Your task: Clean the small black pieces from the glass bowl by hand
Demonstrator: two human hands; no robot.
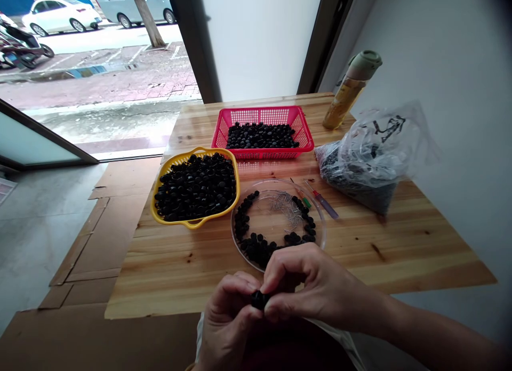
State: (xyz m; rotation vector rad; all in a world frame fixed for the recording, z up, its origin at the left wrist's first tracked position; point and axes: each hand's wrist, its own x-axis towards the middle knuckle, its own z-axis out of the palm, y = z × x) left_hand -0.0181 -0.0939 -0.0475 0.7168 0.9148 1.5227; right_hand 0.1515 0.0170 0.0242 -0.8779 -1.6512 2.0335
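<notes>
"Black piece (259, 300): which hand is nearer?"

"Neither. It's between my left hand (227, 319) and right hand (325, 288), the fingers of both pinched close on it. Past it, the round tray (264, 216) sits on the desk (400, 248)."

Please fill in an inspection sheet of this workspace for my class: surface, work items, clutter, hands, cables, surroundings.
Surface: wooden table, dark knots visible.
Work items: small black piece in hand; clear round tray with more black pieces and thin silvery pins; yellow basket and red basket, both holding black pieces; green-handled tool and purple-handled tool near the tray's rim.
Clutter: plastic bag with dark contents; bottle of amber liquid.
Hands: left hand and right hand both pinch the small black piece.
Cables: nothing seen.
Surroundings: cardboard on the floor; pale wall at right; white car outside.
</notes>
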